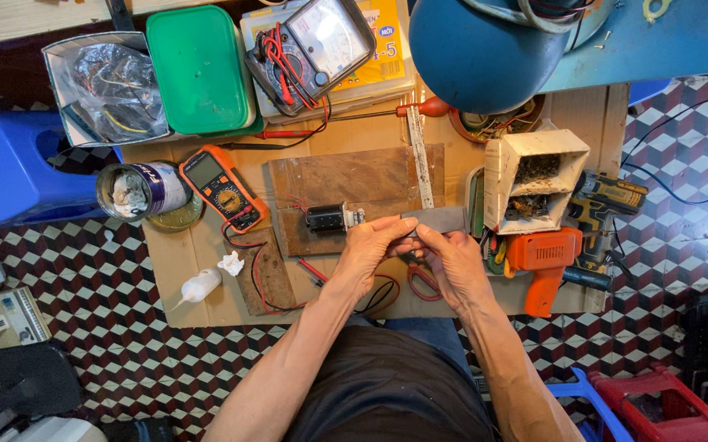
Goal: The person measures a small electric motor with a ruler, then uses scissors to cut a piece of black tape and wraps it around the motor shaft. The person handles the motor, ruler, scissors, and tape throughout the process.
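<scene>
Both hands meet over the worn brown wooden board (354,184) on the cardboard-covered work surface (182,262). The left hand (368,250) and right hand (452,260) pinch a flat grey metal strip (436,220) between fingertips, holding it level just right of a small black cylindrical motor (329,218). An orange digital multimeter (221,188) lies to the left, an orange glue gun (544,262) to the right.

Orange multimeter (221,187) w/ grey screen left; labelled tin (141,190) beside.

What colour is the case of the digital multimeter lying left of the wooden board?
Orange, around a dark grey face, on the digital multimeter; the head view shows it.
</scene>
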A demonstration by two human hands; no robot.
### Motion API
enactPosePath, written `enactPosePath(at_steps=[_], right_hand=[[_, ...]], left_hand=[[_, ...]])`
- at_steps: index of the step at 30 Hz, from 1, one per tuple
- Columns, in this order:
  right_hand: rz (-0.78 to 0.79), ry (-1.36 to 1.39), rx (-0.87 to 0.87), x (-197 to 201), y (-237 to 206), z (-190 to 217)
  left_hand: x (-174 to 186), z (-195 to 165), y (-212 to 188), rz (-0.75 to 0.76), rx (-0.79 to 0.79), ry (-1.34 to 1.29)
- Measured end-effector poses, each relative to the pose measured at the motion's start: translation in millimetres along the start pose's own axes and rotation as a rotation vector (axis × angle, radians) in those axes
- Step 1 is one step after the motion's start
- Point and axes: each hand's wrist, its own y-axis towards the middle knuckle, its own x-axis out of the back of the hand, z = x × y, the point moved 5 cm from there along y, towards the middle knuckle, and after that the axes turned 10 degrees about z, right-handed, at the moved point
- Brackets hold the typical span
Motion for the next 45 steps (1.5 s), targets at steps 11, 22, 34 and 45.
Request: enactPosePath(at_steps=[11,22,34,45], right_hand=[[-0.020,-0.084,0.020,-5.6,-2.8,6.2],[-0.094,-0.050,0.011,-0.3,3.4,0.3],[-0.139,-0.391,-0.024,25.6,-10.7,-28.0],[-0.282,-1.544,0.166,53.2,-35.3,-85.1]], left_hand=[[1.9,1.1,-0.7,-0.045,-0.019,0.040],[8.7,2.4,-2.4,-0.007,0.077,-0.181],[-12.2,-27.2,-23.1,-0.357,-0.494,0.723],[-58.0,-74.4,-71.0,-0.285,-0.914,1.147]])
